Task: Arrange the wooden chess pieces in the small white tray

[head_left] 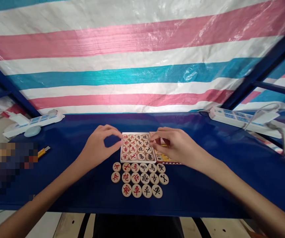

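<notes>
The shallow tray [137,161] of wooden chess discs [137,147] sat mid-counter [58,172] toward the far edge, with rows of loose discs [140,178] just on its near side. The left hand [99,147] had its grip apart, thumb and forefinger curved to the tray's far left corner. The right hand [175,145] curled at the tray's right wall, its grip impossible to tell. The discs looked light, stiff and smooth, probably best pinched by the rim, though packed edge to edge they left fingertips little room.
</notes>
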`<state>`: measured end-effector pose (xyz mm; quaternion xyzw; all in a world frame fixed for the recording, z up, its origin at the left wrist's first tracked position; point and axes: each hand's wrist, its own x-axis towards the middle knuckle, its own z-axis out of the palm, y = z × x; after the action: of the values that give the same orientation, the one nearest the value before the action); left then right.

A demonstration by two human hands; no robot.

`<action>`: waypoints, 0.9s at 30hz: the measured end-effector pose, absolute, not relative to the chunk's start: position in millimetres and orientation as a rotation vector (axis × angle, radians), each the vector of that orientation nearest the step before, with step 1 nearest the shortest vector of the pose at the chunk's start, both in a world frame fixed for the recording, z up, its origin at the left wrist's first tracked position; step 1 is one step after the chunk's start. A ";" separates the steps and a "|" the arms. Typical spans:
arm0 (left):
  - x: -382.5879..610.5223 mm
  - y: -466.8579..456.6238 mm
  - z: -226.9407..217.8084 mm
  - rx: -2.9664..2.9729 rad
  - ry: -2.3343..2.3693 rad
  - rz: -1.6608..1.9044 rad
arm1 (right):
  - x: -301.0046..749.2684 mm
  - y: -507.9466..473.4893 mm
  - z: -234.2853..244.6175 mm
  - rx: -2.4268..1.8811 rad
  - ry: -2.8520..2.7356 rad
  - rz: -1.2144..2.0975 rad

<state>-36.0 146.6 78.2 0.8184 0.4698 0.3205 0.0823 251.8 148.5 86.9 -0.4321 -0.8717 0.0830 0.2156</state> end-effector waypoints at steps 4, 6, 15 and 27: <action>-14.5 178.1 67.5 2.510 1.381 0.953 | 236.7 184.7 83.2 -1.176 -2.466 0.180; -7.7 180.2 61.5 2.523 1.387 0.941 | 232.8 188.1 77.6 -1.194 -2.459 0.143; -12.2 163.3 51.2 2.563 1.412 0.894 | 232.2 171.2 58.3 -1.251 -2.460 -0.034; -5.8 159.6 44.2 2.585 1.505 0.770 | 220.5 169.6 54.7 -1.360 -2.409 -0.054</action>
<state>-5.8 159.6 44.2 0.8367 0.4870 0.2491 0.0263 220.5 169.6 54.7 -0.4829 -0.8554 -0.0192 0.1863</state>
